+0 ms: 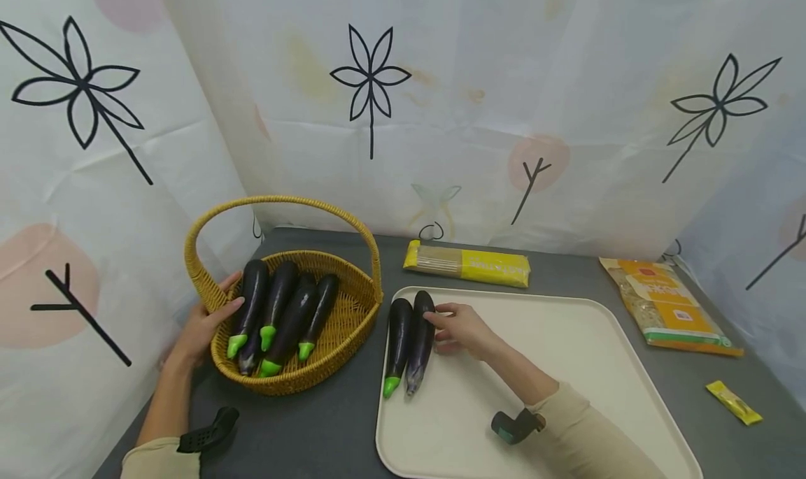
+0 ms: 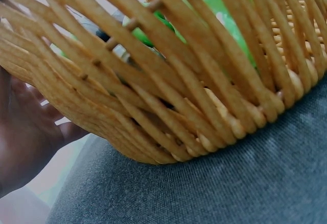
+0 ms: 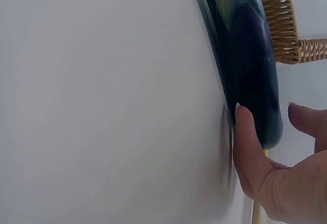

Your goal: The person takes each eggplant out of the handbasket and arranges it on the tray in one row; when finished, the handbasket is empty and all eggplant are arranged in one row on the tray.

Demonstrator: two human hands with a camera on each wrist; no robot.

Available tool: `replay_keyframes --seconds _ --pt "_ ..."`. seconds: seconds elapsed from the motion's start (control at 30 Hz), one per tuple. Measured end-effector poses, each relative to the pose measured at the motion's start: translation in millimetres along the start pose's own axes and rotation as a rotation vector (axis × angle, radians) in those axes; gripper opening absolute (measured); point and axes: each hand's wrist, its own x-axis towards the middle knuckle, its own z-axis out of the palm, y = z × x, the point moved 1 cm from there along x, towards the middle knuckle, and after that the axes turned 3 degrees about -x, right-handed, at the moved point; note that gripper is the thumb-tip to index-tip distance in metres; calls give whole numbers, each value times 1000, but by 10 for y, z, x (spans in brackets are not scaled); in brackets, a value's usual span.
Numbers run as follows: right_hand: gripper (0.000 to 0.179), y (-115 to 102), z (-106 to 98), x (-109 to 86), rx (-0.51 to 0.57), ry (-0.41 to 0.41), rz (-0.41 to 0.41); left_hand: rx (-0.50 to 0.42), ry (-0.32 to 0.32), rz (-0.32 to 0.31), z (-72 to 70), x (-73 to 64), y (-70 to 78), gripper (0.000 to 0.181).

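Note:
At the left stands a yellow wicker basket point(image 1: 296, 381) with a tall arched handle, holding several dark eggplants point(image 1: 296, 322), most with bright green caps. My left hand point(image 1: 200, 331) grips the basket's left side by the handle's foot, thumb over the rim beside an eggplant; the basket wall hides part of its fingers in the left wrist view. Two eggplants lie side by side along the left edge of a cream tray point(image 1: 504, 388). My right hand point(image 1: 464, 331) is at the upper end of the right-hand eggplant point(image 1: 420, 342), fingertips along its side. In the right wrist view, its thumb is spread apart from the eggplant point(image 3: 250, 65).
Behind the tray lies a yellow pack of noodles point(image 1: 469, 263). An orange-and-clear food bag point(image 1: 670, 308) and a small yellow sachet point(image 1: 733, 402) are to the right on the grey table point(image 1: 302, 437). Patterned white cloth point(image 1: 441, 101) walls in the back and sides.

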Motion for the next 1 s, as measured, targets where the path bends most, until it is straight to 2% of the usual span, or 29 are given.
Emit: replay_keyframes --seconds 0.23,0.37,0.47,0.63,0.77,0.87,1.0 --pt "56 -172 -205 -12 44 -10 -35 -19 -12 -7 10 -1 -3 58" --pt "58 -343 -310 -46 81 -63 -89 -19 -10 -8 8 -6 0 57" --pt "57 -452 -313 -73 109 -143 -138 -20 -7 -11 7 -7 2 57" --pt "50 -526 -173 -99 152 -371 -200 -14 -1 -24 4 -8 20 58" --pt "50 -541 5 -114 185 -537 -187 -2 1 -33 6 -5 30 59" --pt "50 -571 159 -111 205 -601 -163 7 5 -35 8 -5 36 60" --pt "47 -640 366 -103 225 -646 -160 18 10 -39 14 -10 42 60"
